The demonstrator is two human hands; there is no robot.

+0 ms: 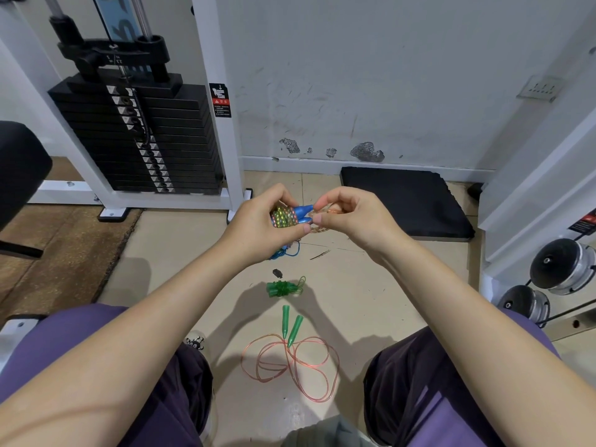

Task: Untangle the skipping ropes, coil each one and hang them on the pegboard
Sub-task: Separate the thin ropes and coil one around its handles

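Observation:
My left hand [263, 221] grips a bundle of blue rope handles [295, 214] wound round with a shiny multicoloured cord. My right hand [350, 217] pinches a thin orange-brown cord [317, 228] right beside the handles' tips. A loop of blue rope [290, 251] hangs below my left hand. On the floor between my knees lies a loose orange rope [300, 366] with two green handles [290, 327]. A small coiled green rope bundle [285, 288] lies just beyond it. No pegboard is in view.
A white weight machine with a black plate stack [142, 140] stands at the left. A black foam pad [409, 201] lies against the wall on the right. Dumbbells [561, 266] sit on a rack at the far right. A brown mat [64, 240] covers the left floor.

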